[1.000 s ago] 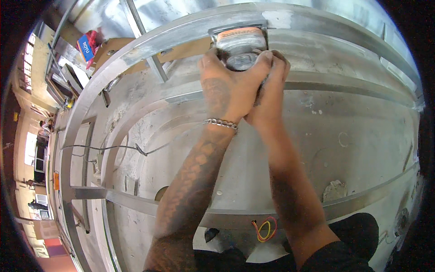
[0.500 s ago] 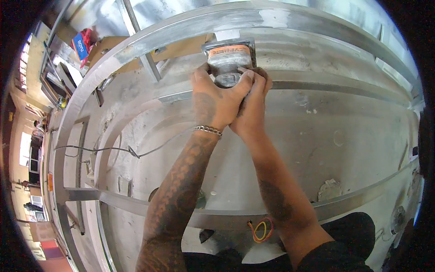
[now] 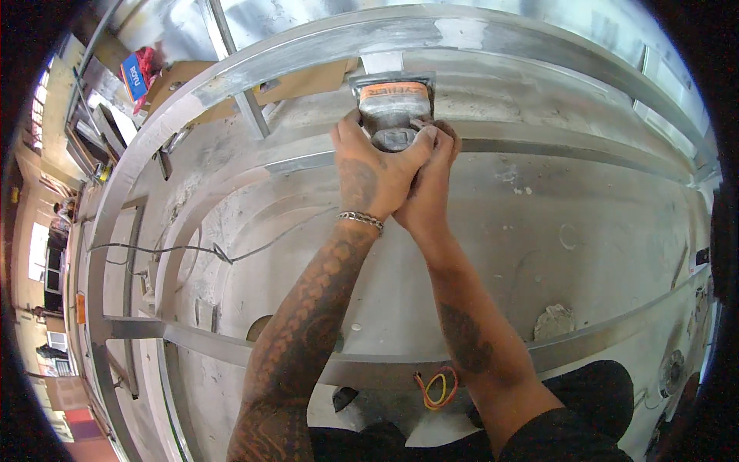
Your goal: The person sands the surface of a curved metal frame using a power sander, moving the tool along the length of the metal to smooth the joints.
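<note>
A dusty power sander (image 3: 395, 106) with an orange label band and a flat dark pad sits at the upper middle, just inside the big curved metal frame (image 3: 339, 48). My left hand (image 3: 373, 171) is wrapped round its near end from the left. From the right, my right hand (image 3: 431, 181) grips the same end, its fingers meeting my left thumb. Both arms reach straight forward. A pale upright piece (image 3: 382, 63) shows just beyond the pad; whether the pad touches it I cannot tell. A chain bracelet (image 3: 361, 221) circles my left wrist.
A thin dark cord (image 3: 181, 250) runs across the left side toward my left wrist. One frame bar (image 3: 392, 373) crosses under my forearms, with a loop of red and yellow wires (image 3: 440, 389) beside it. Cardboard (image 3: 308, 83) and a blue box (image 3: 134, 75) lie at the far left.
The sander and both hands have shifted slightly to the right and a little nearer in the picture. My grip on it looks the same.
</note>
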